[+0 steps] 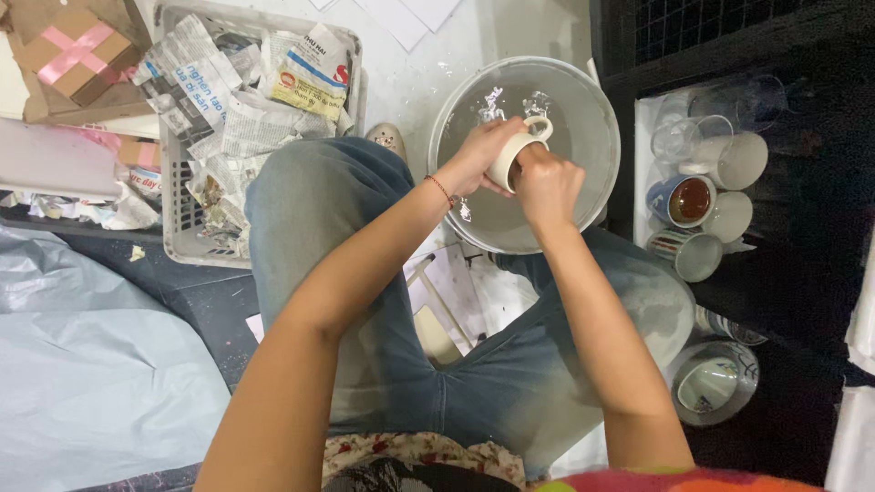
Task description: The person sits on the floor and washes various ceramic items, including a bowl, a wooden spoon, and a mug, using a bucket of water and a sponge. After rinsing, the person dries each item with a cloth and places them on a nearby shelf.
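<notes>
Both hands (515, 169) hold a cream mug (516, 155) over a water-filled basin (592, 173).

The scene is seen from one head-worn camera, aimed steeply down over the seated person's arms and knees. The hands (524, 169) are caught close, just above centre, over a basin (583, 100). A basket (173, 228) is framed far left, mugs (706, 196) right.
</notes>
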